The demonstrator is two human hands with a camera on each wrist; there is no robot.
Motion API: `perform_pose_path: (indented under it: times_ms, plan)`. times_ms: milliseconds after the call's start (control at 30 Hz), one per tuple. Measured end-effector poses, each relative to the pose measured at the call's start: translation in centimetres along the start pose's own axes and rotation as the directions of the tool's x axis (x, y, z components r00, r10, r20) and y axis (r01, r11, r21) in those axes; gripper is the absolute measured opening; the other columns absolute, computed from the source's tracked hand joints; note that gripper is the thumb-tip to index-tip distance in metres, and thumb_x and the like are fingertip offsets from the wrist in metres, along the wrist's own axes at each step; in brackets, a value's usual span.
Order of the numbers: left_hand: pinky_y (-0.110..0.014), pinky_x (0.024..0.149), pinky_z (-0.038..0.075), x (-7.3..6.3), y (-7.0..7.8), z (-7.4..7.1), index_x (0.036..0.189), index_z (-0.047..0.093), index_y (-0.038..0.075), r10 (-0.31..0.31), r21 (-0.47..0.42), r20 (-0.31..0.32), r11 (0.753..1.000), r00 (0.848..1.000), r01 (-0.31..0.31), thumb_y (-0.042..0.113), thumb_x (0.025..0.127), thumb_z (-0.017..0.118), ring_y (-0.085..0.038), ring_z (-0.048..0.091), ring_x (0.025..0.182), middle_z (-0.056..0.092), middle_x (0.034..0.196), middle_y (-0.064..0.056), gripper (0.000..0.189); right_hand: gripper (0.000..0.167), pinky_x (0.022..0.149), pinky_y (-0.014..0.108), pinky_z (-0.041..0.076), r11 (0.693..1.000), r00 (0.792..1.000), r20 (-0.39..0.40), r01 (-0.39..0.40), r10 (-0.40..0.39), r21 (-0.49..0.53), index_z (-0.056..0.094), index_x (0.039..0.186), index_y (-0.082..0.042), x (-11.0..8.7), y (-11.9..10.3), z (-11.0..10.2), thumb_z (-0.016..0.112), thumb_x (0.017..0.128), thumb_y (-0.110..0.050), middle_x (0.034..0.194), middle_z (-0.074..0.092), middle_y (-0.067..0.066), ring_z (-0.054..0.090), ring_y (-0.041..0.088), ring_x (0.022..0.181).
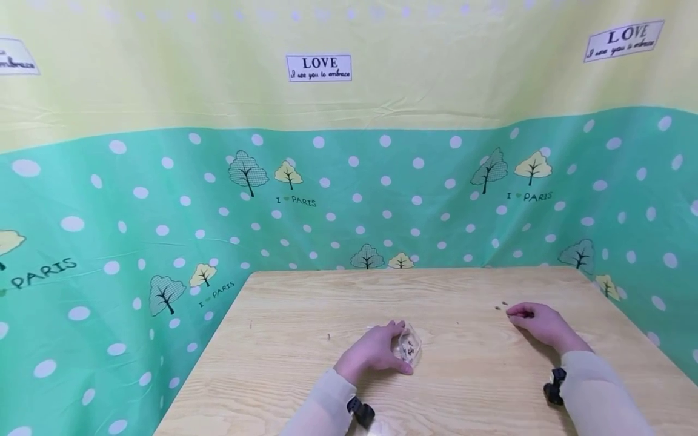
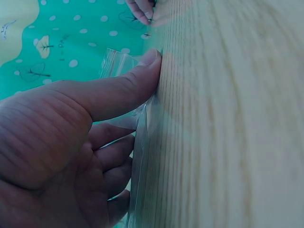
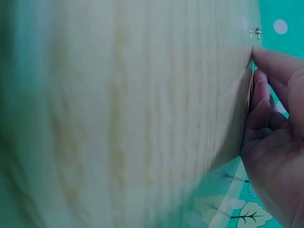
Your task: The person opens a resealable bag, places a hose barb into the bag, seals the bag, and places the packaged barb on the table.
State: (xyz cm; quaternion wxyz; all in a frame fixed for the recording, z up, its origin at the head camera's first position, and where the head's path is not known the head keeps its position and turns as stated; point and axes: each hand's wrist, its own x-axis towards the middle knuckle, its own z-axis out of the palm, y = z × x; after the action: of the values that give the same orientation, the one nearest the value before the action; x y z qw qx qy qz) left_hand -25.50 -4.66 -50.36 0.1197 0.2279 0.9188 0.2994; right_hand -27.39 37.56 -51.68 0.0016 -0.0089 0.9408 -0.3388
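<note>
A small clear zip bag [image 1: 415, 346] with several tiny dark pieces [image 1: 411, 350] in it lies on the wooden table. My left hand [image 1: 376, 348] holds this bag from its left side, fingers at the far edge and thumb at the near one. In the left wrist view the thumb [image 2: 126, 88] lies over the clear plastic [image 2: 118, 64]. Further right, my right hand [image 1: 542, 324] has its fingertips down at the tabletop. Just beyond them are two small metal pieces [image 1: 500, 305]; in the right wrist view one metal piece [image 3: 258, 33] shows. I cannot tell whether the right fingertips pinch something.
The light wooden table [image 1: 283, 387] reaches back to a green and yellow curtain [image 1: 305, 230], which also hangs along both sides. Tiny specks [image 1: 329, 336] lie on the left part of the tabletop. A shiny clear scrap [image 1: 380, 429] shows at the near edge of the view.
</note>
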Motion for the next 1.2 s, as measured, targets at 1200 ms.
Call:
perform_pose_path:
  times_ms: [1200]
  plan:
    - [-0.057, 0.126, 0.032, -0.52, 0.28, -0.22, 0.162, 0.048, 0.012, 0.016, 0.007, -0.010, 1.000, 1.000, -0.016, 0.036, 0.071, 0.100, -0.041, 0.041, 0.152, 0.044, 0.167, -0.010, 0.107, 0.045, 0.103, 0.071, 0.045, 1.000, 1.000, 0.016, -0.016, 0.016, -0.007, 0.067, 0.126, 0.009, -0.32, 0.01, 0.01, 0.055, 0.113, -0.033, 0.125, 0.065, 0.033, 0.058, 0.052, 0.118]
